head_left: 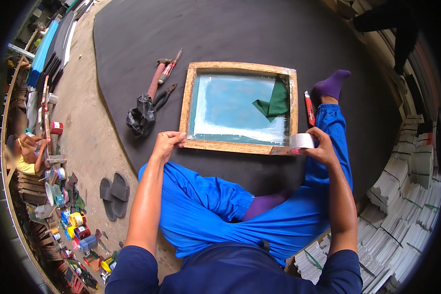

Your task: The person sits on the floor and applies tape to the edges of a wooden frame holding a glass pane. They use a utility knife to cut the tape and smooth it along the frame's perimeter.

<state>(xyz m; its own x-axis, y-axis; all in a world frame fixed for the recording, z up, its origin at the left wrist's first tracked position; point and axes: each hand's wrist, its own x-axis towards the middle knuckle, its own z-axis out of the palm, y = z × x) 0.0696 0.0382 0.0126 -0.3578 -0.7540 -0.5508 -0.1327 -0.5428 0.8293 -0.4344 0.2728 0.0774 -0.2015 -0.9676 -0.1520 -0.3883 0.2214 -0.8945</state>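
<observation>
The frame (pixel 235 146) is tan, the cloth (pixel 278 101) green, the tape roll (pixel 301 141) white.

Frame (pixel 230 145), pliers (pixel 161 100), hammer (pixel 156 82) on mat (pixel 230 34)

Dark sandals (pixel 120 188) paired on bare floor (pixel 85 105), left of black mat (pixel 230 34). On mat: hammer (pixel 156 81), pliers (pixel 160 100) near it, crumpled black plastic (pixel 141 118) by their handles. Far left, jumbled colourful containers (pixel 76 219). Lower right, strapped white stacks (pixel 416 220).
</observation>
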